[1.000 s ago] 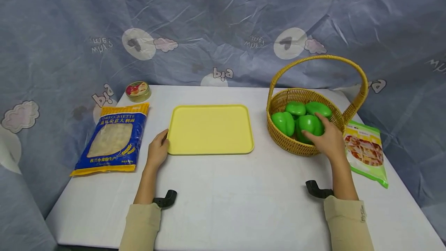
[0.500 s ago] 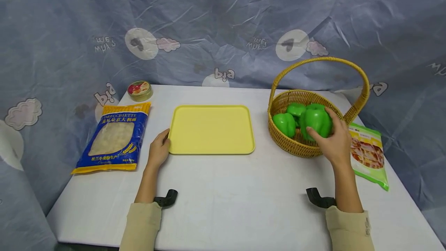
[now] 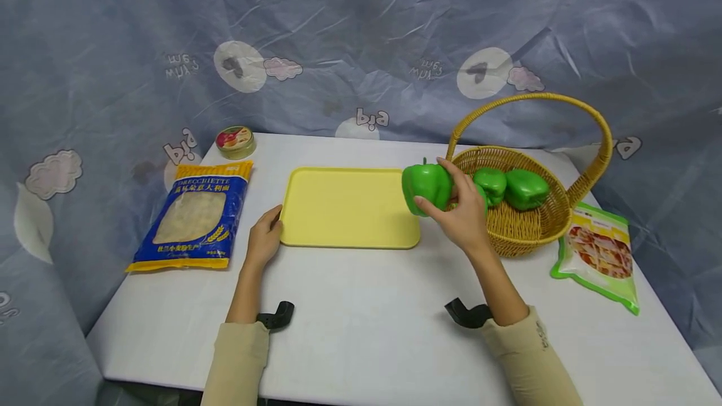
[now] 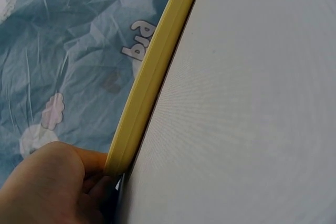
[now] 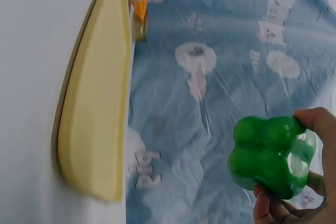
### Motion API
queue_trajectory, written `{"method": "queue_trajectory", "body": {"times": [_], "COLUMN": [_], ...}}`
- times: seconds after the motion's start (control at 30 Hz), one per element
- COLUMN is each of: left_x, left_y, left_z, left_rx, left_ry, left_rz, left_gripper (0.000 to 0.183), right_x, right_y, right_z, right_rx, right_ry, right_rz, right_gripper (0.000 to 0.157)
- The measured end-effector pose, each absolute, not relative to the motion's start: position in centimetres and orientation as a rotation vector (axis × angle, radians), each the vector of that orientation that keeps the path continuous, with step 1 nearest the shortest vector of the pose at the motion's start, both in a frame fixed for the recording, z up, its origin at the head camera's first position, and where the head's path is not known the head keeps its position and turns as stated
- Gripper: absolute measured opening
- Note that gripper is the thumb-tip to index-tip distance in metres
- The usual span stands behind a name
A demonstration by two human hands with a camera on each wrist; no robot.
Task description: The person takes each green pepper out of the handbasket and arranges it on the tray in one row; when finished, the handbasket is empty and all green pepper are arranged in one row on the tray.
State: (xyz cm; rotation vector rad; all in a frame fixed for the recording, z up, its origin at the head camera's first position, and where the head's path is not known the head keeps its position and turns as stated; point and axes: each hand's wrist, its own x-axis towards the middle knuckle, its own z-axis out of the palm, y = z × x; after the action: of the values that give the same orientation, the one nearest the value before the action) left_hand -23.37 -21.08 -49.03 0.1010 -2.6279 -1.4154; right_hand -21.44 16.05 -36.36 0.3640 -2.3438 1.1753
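My right hand (image 3: 464, 212) grips a green bell pepper (image 3: 427, 185) between thumb and fingers, raised over the right end of the yellow tray (image 3: 350, 208). The right wrist view shows the bell pepper (image 5: 270, 156) from its lobed underside. At the tray's left edge, my left hand (image 3: 264, 237) pinches the rim; in the left wrist view its thumb and fingers meet the tray's corner (image 4: 126, 150), with some fingers hidden. More green bell peppers (image 3: 526, 189) lie in the wicker basket (image 3: 527, 237) on the right, one mostly covered by my right hand.
A tall handle (image 3: 530, 96) arches over the basket. Right of the basket lies a green and white food packet (image 3: 602, 255). On the left are a blue and yellow pasta bag (image 3: 192, 218) and a small round tin (image 3: 235, 143). A grey-blue curtain (image 3: 350, 49) hangs behind the table.
My right hand has gripped a bell pepper, lifted it out of the basket and carried it left to the tray. My left hand stays at the tray's edge.
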Motion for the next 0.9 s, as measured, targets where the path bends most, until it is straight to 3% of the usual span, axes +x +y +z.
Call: {"method": "queue_trajectory", "body": {"times": [0.47,0.9], "left_x": [-23.3,-23.0], "left_y": [-21.1,-21.5], "left_z": [-49.2,-49.2], "left_rx": [0.116,0.113], "left_ry": [-2.65,-2.671], "left_rz": [-1.441,-1.429], "left_gripper": [0.042,0.043], "right_x": [-28.0,-29.5], "right_y": [3.3,-0.8], "right_z": [-41.4,-45.7], "right_rx": [0.238,0.191], "right_ry": [-2.505,-2.644], "right_rz": [1.382,1.381], "right_gripper": [0.075,0.08]}}
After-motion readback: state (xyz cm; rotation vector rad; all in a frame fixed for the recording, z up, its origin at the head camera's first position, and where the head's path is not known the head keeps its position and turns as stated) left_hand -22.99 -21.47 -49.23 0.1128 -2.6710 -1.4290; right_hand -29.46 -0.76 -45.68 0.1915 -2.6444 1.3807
